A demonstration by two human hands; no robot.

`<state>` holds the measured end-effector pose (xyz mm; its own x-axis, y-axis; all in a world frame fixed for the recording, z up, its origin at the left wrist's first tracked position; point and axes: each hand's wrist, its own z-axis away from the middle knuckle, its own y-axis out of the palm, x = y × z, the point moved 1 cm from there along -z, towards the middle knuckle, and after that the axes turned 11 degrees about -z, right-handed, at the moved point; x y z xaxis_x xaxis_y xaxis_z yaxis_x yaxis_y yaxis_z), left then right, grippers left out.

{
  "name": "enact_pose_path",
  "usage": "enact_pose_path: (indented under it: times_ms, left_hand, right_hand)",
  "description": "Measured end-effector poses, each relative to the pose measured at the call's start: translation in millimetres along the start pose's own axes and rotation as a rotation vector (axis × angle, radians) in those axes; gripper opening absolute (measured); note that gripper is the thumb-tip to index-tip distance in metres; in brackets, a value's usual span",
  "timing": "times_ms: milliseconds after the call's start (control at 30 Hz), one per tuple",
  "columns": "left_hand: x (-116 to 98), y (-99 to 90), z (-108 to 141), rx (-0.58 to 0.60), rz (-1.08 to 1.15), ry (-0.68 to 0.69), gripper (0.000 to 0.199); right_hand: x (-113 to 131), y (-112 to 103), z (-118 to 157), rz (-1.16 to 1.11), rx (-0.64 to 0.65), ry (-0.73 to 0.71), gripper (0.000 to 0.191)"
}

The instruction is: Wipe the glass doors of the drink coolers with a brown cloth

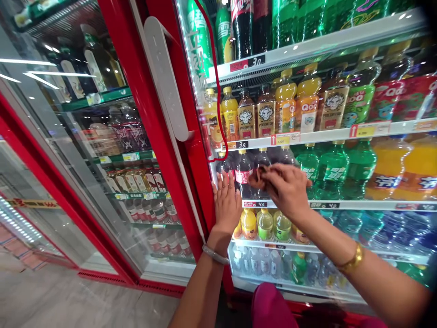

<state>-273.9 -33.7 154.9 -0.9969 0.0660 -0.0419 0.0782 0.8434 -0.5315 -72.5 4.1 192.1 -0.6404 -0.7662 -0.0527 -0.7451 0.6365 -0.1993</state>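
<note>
My left hand (226,205) lies flat with its fingers stretched up, seemingly against the glass door at the left edge of the drinks cooler. Nothing is in it. To its right, my right hand (287,189) is closed with bent fingers on a crumpled brown cloth (258,177), held in front of the shelf of dark cola bottles (243,166). Most of the cloth is hidden by the fingers. Behind my right hand stand green bottles (336,164). A pale bracelet circles my left wrist, and a gold one my right.
Orange drink bottles (389,164) fill the right of that shelf. Juice bottles (248,223) stand on the shelf below. A white handle (167,77) sits on the red frame (193,182) at left. Beside it is another glass-fronted cooler. The grey floor (112,303) shows at lower left.
</note>
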Motion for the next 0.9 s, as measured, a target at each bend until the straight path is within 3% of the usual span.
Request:
enact_pose_path:
  times_ms: [100,167,300,433,567,700,767,900]
  left_hand:
    - [1,1.2,-6,0.004,0.014,-0.001,0.071]
    - [1,2.1,-8,0.010,0.015,0.000,0.070]
    - [4,3.5,-3,0.028,0.007,-0.002,0.072]
    - [0,5.3,6,0.061,-0.007,-0.002,0.077]
    - [-12,7.2,3,0.044,-0.015,0.022,0.077]
    - [-32,8.2,-7,0.004,-0.023,0.050,0.070]
    - [-42,9.1,-9,-0.006,-0.020,0.065,0.064]
    - [-54,13.6,0,0.020,-0.036,0.137,0.061]
  right_hand:
    - [4,9,-43,0.018,-0.120,0.088,0.015]
    - [15,19,-55,0.050,-0.096,0.032,0.014]
    - [31,28,-22,0.073,0.100,-0.184,0.019]
    - [14,10,19,0.055,0.173,-0.225,0.023]
    - [-9,-8,-6,0.056,0.027,-0.098,0.015]
    - [-9,-5,-40,0.084,-0.095,0.018,0.014]
    - [-2,-1,-34,0.109,-0.022,-0.055,0.016]
    - [-5,-10,18,0.109,0.139,-0.195,0.020]
